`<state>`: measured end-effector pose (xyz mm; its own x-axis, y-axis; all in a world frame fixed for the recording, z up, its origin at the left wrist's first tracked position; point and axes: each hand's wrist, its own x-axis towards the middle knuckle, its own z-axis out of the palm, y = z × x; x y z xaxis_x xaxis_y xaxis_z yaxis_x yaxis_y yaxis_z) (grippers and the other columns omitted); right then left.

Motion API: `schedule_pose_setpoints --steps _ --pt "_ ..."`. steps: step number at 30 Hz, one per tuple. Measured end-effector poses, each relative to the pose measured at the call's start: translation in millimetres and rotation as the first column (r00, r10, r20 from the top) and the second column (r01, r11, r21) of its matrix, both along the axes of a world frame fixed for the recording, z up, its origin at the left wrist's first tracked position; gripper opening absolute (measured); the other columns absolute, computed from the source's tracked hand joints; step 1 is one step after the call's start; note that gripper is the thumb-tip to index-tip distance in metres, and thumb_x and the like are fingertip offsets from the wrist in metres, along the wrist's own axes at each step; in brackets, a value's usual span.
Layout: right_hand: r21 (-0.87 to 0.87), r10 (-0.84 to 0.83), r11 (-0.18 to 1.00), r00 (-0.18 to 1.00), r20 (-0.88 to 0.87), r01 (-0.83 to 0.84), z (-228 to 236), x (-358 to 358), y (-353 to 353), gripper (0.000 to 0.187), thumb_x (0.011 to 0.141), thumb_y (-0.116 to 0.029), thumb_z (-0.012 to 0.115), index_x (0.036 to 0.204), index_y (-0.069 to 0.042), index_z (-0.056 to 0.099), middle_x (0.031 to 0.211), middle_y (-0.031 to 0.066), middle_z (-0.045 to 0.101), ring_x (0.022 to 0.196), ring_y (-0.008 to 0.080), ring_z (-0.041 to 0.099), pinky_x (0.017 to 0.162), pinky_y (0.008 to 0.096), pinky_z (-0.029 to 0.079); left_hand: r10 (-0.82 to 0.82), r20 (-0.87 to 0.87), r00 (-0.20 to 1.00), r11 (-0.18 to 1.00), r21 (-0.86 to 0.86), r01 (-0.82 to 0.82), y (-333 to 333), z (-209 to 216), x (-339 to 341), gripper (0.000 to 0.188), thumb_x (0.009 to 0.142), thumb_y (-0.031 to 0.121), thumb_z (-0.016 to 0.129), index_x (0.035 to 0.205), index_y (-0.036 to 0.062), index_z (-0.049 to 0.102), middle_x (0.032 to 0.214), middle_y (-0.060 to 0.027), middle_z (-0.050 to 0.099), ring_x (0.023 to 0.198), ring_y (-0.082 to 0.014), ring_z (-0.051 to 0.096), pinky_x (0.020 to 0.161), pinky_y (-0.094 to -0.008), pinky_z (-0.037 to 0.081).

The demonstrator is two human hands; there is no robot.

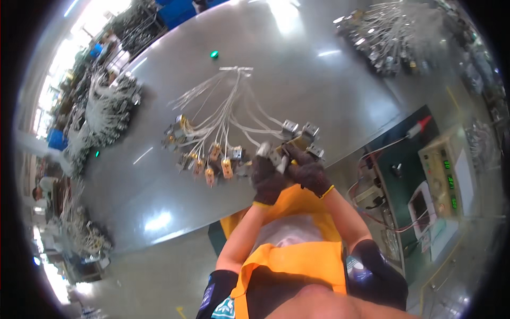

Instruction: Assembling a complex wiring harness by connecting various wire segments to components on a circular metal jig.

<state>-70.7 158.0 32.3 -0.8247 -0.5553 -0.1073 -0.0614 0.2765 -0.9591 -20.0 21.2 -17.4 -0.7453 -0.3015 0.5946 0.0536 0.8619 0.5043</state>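
My left hand, in a dark glove with a yellow cuff, is closed on a small silver metal part at the end of a white wire. My right hand, gloved the same way, is closed beside it, its fingers pressed to the same part. Several white wires fan toward me from a thin strip on the table. At their ends lie boxy silver parts and copper-coloured parts. The gloves hide most of the held part.
The shiny metal table spreads around my hands. A large pile of wired parts lies at the far right, and another bundle at the left. To my right stands a beige instrument with green displays, near a red-tipped probe.
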Motion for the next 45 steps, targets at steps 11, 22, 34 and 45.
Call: schedule_pose_setpoints --steps 11,22,34,45 --pt "-0.108 -0.033 0.993 0.994 0.108 0.044 8.9 -45.0 72.5 0.041 0.087 -0.016 0.066 0.127 -0.011 0.063 0.101 0.0030 0.069 0.082 0.0059 0.057 0.071 0.0239 0.047 -0.594 0.056 0.803 0.547 0.760 0.351 -33.1 54.4 45.9 0.055 0.083 0.006 0.072 0.132 0.0037 0.047 0.120 -0.0070 0.059 0.107 -0.0180 0.058 0.093 -0.0334 0.048" --pt "0.039 -0.026 0.999 0.981 0.195 0.019 56.0 -16.0 47.5 0.040 0.094 -0.022 0.061 0.134 -0.016 0.058 0.080 -0.0041 0.067 0.053 0.0015 0.044 0.048 0.0187 0.039 -0.232 0.162 0.959 0.957 0.217 0.194 -14.7 36.5 21.7 0.056 0.082 0.020 0.076 0.125 -0.0022 0.048 0.105 -0.0122 0.060 0.096 -0.0212 0.060 0.086 -0.0347 0.049" --pt "0.332 0.271 0.937 0.824 -0.497 -0.108 63.5 17.0 18.4 0.025 0.089 -0.018 0.064 0.111 -0.008 0.069 0.089 0.0145 0.069 0.081 0.0329 0.066 0.073 0.0386 0.052 -0.352 0.142 0.925 0.920 0.234 0.314 -23.2 34.8 17.5 0.054 0.074 0.020 0.079 0.119 0.0003 0.056 0.101 -0.0200 0.064 0.092 -0.0373 0.063 0.081 -0.0433 0.051" --pt "0.534 0.390 0.838 0.566 -0.727 0.108 63.0 27.9 -1.0 0.011 0.079 -0.014 0.057 0.088 -0.006 0.059 0.068 0.0131 0.060 0.066 0.0314 0.063 0.061 0.0420 0.051 -0.410 0.193 0.891 0.897 0.262 0.356 -20.7 44.3 7.6 0.042 0.073 0.024 0.075 0.104 0.0016 0.058 0.088 -0.0224 0.062 0.085 -0.0418 0.061 0.074 -0.0479 0.049"
